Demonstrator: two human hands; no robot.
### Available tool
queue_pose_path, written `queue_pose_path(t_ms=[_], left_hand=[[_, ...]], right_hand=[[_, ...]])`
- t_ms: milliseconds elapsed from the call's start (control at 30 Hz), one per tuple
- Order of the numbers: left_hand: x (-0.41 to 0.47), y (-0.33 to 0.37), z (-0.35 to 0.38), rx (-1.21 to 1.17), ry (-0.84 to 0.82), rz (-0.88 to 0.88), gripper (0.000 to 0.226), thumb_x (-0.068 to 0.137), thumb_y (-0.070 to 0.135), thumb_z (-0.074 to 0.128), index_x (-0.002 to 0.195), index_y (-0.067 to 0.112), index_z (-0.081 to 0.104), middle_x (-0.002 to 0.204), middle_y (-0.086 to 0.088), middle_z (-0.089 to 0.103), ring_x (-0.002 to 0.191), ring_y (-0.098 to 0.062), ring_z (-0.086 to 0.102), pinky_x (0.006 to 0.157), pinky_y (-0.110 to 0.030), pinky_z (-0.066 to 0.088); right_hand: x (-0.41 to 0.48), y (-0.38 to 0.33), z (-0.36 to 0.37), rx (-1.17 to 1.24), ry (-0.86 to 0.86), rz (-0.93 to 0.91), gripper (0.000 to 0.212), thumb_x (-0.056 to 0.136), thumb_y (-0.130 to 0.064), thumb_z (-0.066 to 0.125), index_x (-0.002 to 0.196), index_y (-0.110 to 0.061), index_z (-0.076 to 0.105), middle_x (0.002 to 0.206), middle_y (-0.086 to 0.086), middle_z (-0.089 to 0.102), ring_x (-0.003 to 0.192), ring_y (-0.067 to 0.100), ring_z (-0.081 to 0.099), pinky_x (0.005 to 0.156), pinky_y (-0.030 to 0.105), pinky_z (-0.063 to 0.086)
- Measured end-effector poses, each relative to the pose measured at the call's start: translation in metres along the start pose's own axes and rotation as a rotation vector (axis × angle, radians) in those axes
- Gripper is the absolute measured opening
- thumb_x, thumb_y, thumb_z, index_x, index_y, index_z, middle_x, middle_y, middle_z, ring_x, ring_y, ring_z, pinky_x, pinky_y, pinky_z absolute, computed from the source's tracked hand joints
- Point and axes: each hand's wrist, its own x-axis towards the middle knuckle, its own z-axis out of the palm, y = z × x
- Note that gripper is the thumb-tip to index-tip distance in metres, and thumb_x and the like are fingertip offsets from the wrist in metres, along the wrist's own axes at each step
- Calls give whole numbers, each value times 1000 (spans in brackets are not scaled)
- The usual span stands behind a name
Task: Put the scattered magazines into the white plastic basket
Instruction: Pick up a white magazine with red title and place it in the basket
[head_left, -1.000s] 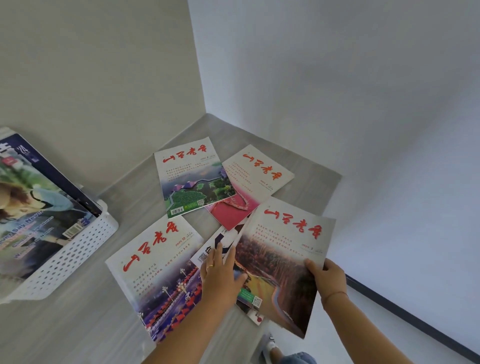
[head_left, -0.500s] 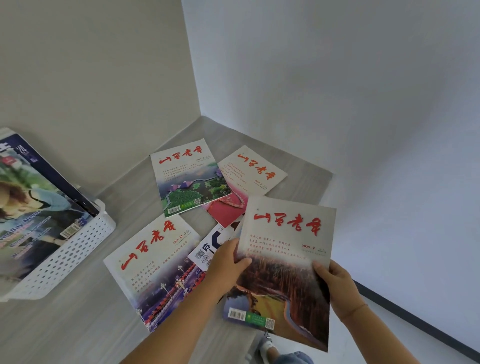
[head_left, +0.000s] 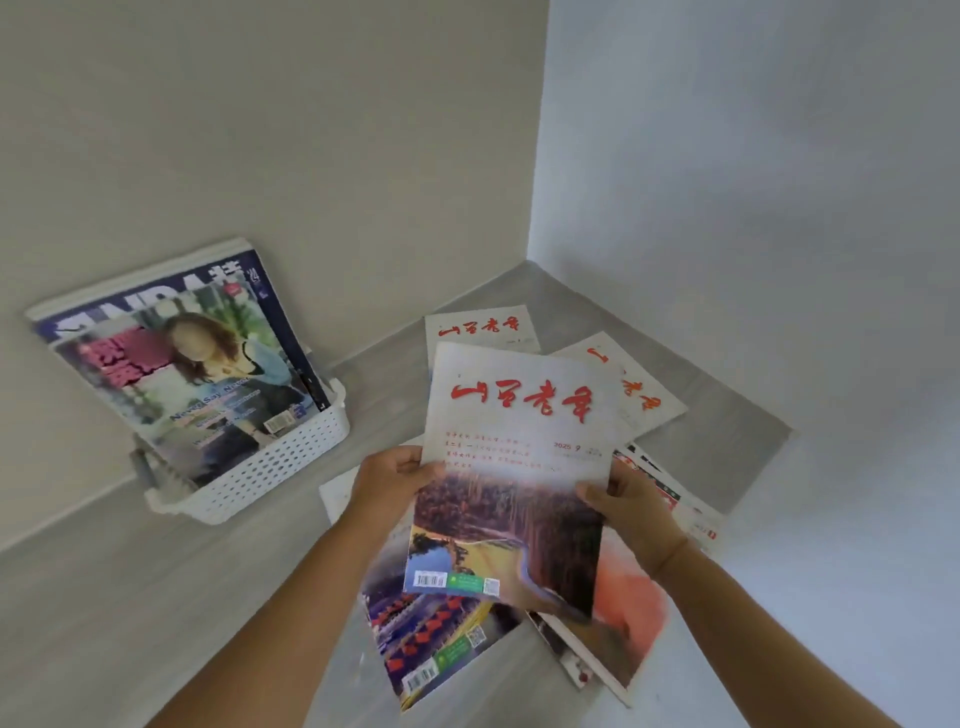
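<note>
I hold a magazine (head_left: 519, 457) with red title characters and an autumn forest cover up off the table. My left hand (head_left: 389, 480) grips its left edge and my right hand (head_left: 626, 501) grips its right edge. The white plastic basket (head_left: 270, 467) stands to the left against the wall, with large magazines (head_left: 176, 374) leaning upright in it. Several more magazines lie scattered on the grey table: one (head_left: 431, 639) below the held one, one (head_left: 480, 325) behind it, one (head_left: 639, 389) at the right back, others (head_left: 670, 499) partly hidden at the right.
The grey table (head_left: 156, 597) sits in a corner between a beige wall (head_left: 260, 130) on the left and a white wall (head_left: 753, 156) on the right. The table's right edge runs near the scattered magazines (head_left: 613, 649).
Both hands have lifted the forest-cover magazine off the pile and raised it upright. The view has swung left, bringing the basket further into the frame.
</note>
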Motion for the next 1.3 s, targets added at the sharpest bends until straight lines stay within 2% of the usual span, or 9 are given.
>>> queue_pose_path(t_ms=[67,133,267,400,500,667,900,1167,1301], left_hand=[[0,-2,-36,-35,98,-5,6,81,27,70,87,25,72,89,3,75,77,-12,71,71,-28,55],[-1,-3,-69,-68,188,-4,12,82,25,69,93,23,73,88,5,75,76,-11,72,71,-27,56],[-8,4,-133,-171,360,33,22,83,13,68,105,8,71,98,-5,73,85,-16,70,81,-31,56],[-15,15,-187,-206,589,79,12,78,16,74,89,18,75,71,11,73,60,-6,67,57,-16,53],[-15,21,-221,-187,721,110,11,76,18,75,87,20,76,75,10,73,62,-10,65,63,-19,53],[-2,11,-254,-140,850,143,23,75,18,75,61,36,71,65,14,71,58,-3,62,63,-19,52],[27,-31,-269,-105,952,50,10,78,20,73,86,15,76,79,1,73,69,-14,66,65,-24,50],[47,-60,-270,-38,981,-83,8,77,23,74,80,15,72,81,2,71,69,-11,63,59,-20,44],[52,-64,-269,-2,979,-100,12,76,27,74,83,19,69,79,6,68,68,-3,60,57,-17,41]], right_hand=[[27,-26,23,-130,-53,-81,17,84,-2,57,99,3,63,100,25,67,76,24,60,73,36,52],[51,-57,49,-224,-114,-189,20,85,-7,57,103,-3,64,103,17,69,70,20,57,67,34,48],[90,-117,107,-337,-220,-393,24,89,-15,56,111,-11,64,108,15,70,80,29,63,75,38,56],[119,-173,163,-361,-287,-525,25,89,-16,57,112,-9,65,109,16,70,97,39,64,87,52,52],[134,-208,202,-346,-303,-583,21,88,-16,59,105,-9,67,108,12,71,94,35,65,81,43,54],[156,-223,256,-374,-303,-595,23,85,-21,63,101,-5,69,107,11,72,88,27,67,72,32,53],[179,-210,309,-465,-285,-628,19,86,-26,61,96,-13,71,104,5,73,73,14,61,55,17,45],[203,-174,329,-548,-315,-551,20,85,-29,62,97,-14,70,109,4,72,82,13,62,59,14,43],[215,-165,329,-510,-231,-457,17,82,-26,67,92,-13,63,96,6,72,83,20,63,72,29,51]])
